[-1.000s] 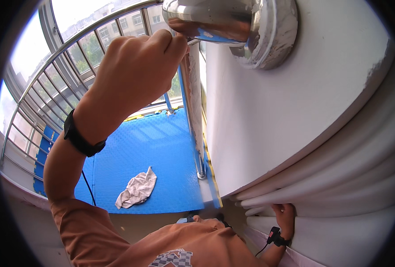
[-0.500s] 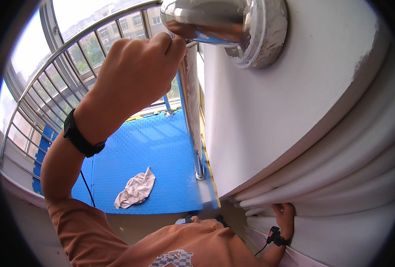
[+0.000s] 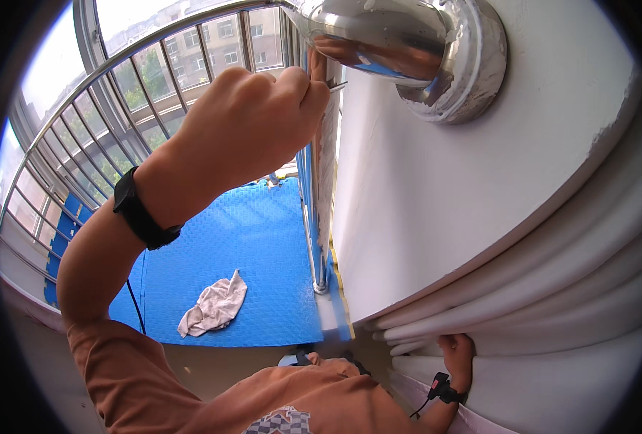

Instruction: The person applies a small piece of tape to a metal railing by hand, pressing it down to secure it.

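Curving along your far left, a railing (image 3: 109,66) of slim, shiny metal tubes bends in front of the window panes. Below it spreads a blue mat (image 3: 263,239) with a fine pebbled texture, and a thin black cable (image 3: 135,307) runs down near its left side. Your left wrist wears a smooth, dark band (image 3: 143,217). A pale pinkish cloth (image 3: 216,304) lies crumpled on the mat, soft and full of creases, one corner drawn to a point.

Above the cloth, your left hand (image 3: 248,116) is raised, knuckles up, its fingers curled tight and pinching a thin metal rod (image 3: 339,86). Only the rod's narrow tip shows, poking out to the right just past your fingertips, beneath a fat, mirror-bright pipe (image 3: 379,40). The pipe meets a round flange (image 3: 480,65) smeared with white, set against a smooth, matte white panel (image 3: 436,195) with a chipped edge at the far right.

Lower down, your right hand (image 3: 460,353) rests with bent fingers against white folds (image 3: 552,289) that sweep in long, rounded ridges; whether it grips them, you cannot tell.
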A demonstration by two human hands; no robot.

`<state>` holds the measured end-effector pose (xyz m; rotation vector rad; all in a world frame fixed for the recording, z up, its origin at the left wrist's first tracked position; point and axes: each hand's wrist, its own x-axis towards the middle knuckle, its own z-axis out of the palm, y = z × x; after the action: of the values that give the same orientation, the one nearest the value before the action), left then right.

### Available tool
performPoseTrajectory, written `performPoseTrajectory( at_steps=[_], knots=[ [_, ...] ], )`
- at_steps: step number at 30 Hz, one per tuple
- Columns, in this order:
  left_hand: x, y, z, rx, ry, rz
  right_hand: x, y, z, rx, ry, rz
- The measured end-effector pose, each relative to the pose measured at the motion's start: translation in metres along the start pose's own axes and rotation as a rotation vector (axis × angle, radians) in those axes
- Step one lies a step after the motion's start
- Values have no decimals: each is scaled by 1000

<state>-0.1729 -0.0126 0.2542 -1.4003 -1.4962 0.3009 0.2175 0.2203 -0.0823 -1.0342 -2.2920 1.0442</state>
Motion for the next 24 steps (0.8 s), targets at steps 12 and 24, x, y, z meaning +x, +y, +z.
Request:
performPoseTrajectory(
  at_steps=[12, 24],
  knots=[
    [-8, -14, 5, -51, 70, -43, -12, -1, -2, 31, -14, 21],
    [-11, -6, 12, -133, 50, -50, -17, 16, 1, -16, -16, -27]
  ],
)
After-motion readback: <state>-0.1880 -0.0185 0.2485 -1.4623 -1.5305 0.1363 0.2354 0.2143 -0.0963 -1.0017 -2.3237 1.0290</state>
